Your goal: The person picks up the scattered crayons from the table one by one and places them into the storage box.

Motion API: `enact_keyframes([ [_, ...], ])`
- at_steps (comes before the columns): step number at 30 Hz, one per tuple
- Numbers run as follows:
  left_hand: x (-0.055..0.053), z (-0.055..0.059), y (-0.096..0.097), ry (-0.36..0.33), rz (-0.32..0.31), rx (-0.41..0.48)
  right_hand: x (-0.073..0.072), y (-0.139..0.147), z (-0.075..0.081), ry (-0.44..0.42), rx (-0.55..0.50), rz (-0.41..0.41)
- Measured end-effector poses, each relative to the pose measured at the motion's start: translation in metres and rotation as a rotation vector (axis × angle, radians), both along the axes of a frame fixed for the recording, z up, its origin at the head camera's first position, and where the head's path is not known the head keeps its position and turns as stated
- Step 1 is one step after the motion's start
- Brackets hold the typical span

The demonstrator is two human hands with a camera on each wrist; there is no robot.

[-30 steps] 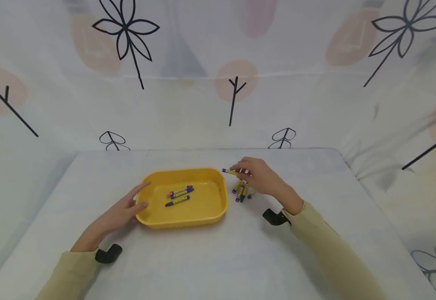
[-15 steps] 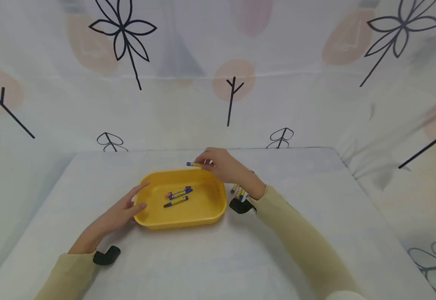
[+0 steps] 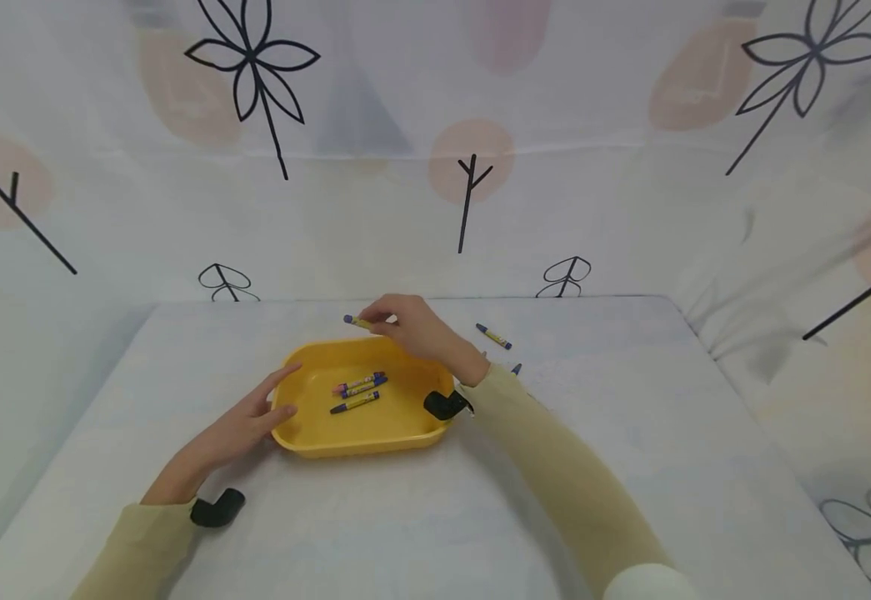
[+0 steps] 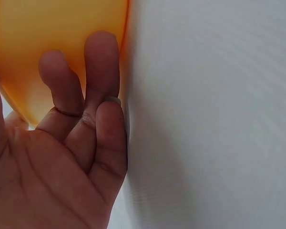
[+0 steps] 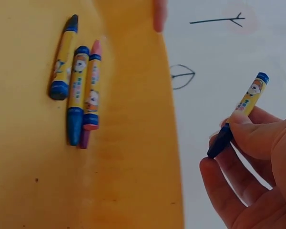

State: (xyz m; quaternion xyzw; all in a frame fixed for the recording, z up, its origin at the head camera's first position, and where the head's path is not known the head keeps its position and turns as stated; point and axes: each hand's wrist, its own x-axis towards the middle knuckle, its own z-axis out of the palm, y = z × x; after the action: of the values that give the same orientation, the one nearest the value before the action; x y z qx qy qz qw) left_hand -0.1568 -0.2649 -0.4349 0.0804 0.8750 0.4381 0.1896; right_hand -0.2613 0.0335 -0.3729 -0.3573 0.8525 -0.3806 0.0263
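Dark-blue wax crayon in yellow paper wrap (image 5: pixel 250 98) pinched in right hand (image 3: pixel 414 330), at 12 o'clock of yellow plastic tray (image 3: pixel 363 447); tray rim gripped at 9 by left hand (image 3: pixel 236 429); crayon judged light, stiff, snappable, tip slick; best held mid-barrel

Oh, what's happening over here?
A person is handling crayons. The right grip pinches a dark blue crayon near the far edge of a yellow tray, while the left grip holds the tray's left end. Several crayons lie in the tray, and at least two others lie to its right on the table.
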Motion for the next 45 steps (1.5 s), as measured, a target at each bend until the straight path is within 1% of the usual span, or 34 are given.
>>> enact_keyframes([
  [5, 0.000, 0.001, 0.002, 0.000, -0.004, 0.008, -0.006, -0.003, -0.013, 0.008, -0.004, -0.008],
  [9, 0.001, 0.002, 0.002, -0.004, -0.003, 0.004, -0.006, -0.004, -0.016, -0.018, -0.012, -0.014],
  [11, 0.000, 0.002, 0.002, -0.002, -0.005, -0.003, -0.005, -0.005, -0.016, -0.036, -0.011, 0.000],
  [12, 0.000, 0.002, 0.002, -0.002, -0.008, -0.004, -0.004, -0.005, -0.016, -0.044, -0.002, 0.005],
  [15, -0.001, 0.000, 0.001, 0.000, -0.007, -0.010, -0.002, -0.006, -0.016, -0.105, 0.028, 0.022],
  [17, -0.001, -0.001, 0.000, -0.002, -0.005, -0.010, 0.000, -0.007, -0.017, -0.142, 0.066, 0.025],
  [20, 0.000, -0.001, 0.000, -0.001, -0.004, -0.009, 0.001, -0.008, -0.019, -0.169, 0.131, 0.032],
  [22, 0.000, -0.001, 0.000, -0.002, -0.007, -0.004, 0.000, -0.009, -0.020, -0.171, 0.176, 0.040],
  [25, 0.000, -0.001, 0.001, -0.001, -0.005, -0.002, -0.001, -0.010, -0.022, -0.153, 0.241, 0.070],
  [29, 0.001, 0.001, 0.002, 0.005, -0.005, -0.005, -0.002, -0.013, -0.023, -0.096, 0.330, 0.096],
  [31, 0.001, 0.001, 0.002, 0.009, -0.004, -0.006, -0.002, -0.015, -0.023, -0.078, 0.375, 0.097],
  [35, 0.001, 0.001, 0.002, 0.013, -0.004, -0.016, -0.001, -0.016, -0.025, -0.076, 0.455, 0.093],
  [37, 0.001, 0.001, 0.002, 0.014, -0.004, -0.021, -0.001, -0.017, -0.027, -0.082, 0.477, 0.088],
  [45, 0.002, 0.003, 0.002, 0.016, -0.010, -0.014, -0.001, -0.018, -0.029, -0.086, 0.495, 0.059],
])
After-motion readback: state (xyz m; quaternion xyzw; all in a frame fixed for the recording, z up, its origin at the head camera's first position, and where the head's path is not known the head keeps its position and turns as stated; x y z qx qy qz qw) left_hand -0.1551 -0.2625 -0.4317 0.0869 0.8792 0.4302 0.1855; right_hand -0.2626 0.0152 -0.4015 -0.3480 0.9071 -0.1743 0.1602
